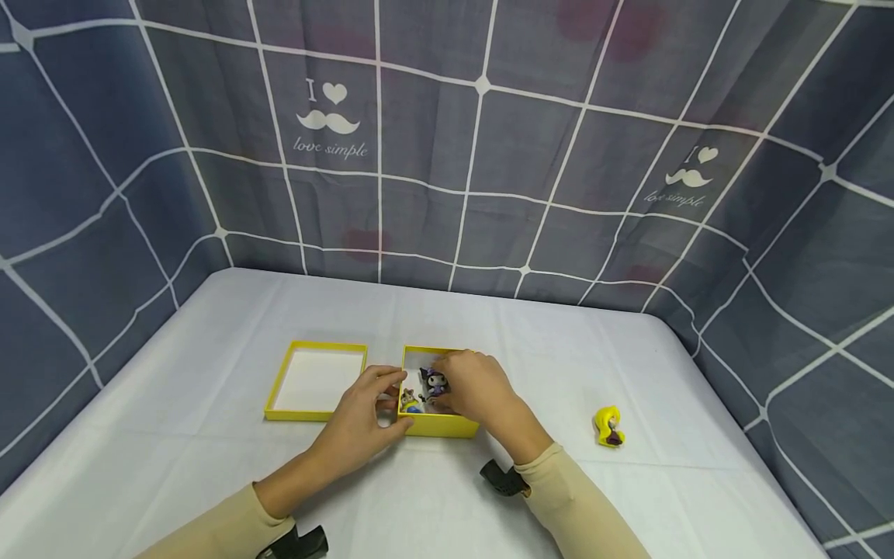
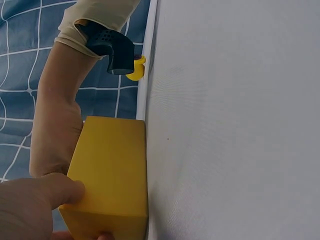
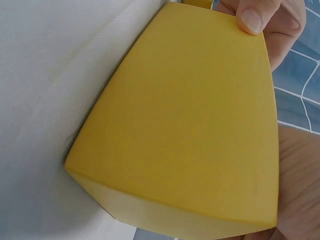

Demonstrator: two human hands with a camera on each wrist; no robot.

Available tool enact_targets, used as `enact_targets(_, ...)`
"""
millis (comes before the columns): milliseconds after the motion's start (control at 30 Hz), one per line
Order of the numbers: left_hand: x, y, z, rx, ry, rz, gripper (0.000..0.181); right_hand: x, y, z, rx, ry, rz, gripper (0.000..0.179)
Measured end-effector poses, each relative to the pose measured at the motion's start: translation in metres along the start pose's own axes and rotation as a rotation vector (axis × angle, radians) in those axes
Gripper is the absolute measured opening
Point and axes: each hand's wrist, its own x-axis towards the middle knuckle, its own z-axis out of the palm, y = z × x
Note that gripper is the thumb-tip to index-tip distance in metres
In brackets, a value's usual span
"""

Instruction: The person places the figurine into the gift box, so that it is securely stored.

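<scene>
A yellow box (image 1: 441, 426) stands open on the white table. My left hand (image 1: 359, 415) holds its left side, thumb at the front left corner and fingers along the left wall; the left wrist view shows that thumb on the front of the box (image 2: 110, 165). Inside, my right hand (image 1: 482, 384) reaches over the right wall and grips a small figurine (image 1: 436, 382) with a dark hood and pale face. A second figurine (image 1: 410, 401), brown, yellow and blue, lies in the front left corner. The right fingertips are partly hidden behind the hand and box wall.
Left of the box lies its yellow-rimmed lid (image 1: 317, 380), white inside facing up. Off to the right, a small figurine with a yellow hood (image 1: 609, 426) lies on the white tablecloth (image 1: 531, 357). A dark checked curtain (image 1: 433, 155) surrounds the table's back and sides.
</scene>
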Motion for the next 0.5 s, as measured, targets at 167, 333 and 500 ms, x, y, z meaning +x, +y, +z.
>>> enact_targets(167,0.0,0.0,0.001,0.002,0.002,0.001,0.061,-0.004,0.001,0.0,0.015,0.015,0.007,0.038)
enact_targets(333,-0.001,-0.001,0.001,0.014,0.003,0.0,0.063,-0.011,0.004,-0.003,0.066,0.052,0.002,0.043)
enact_targets(500,-0.001,-0.001,0.001,0.019,0.004,0.004,0.063,-0.018,0.008,-0.006,0.112,0.067,0.0,0.049)
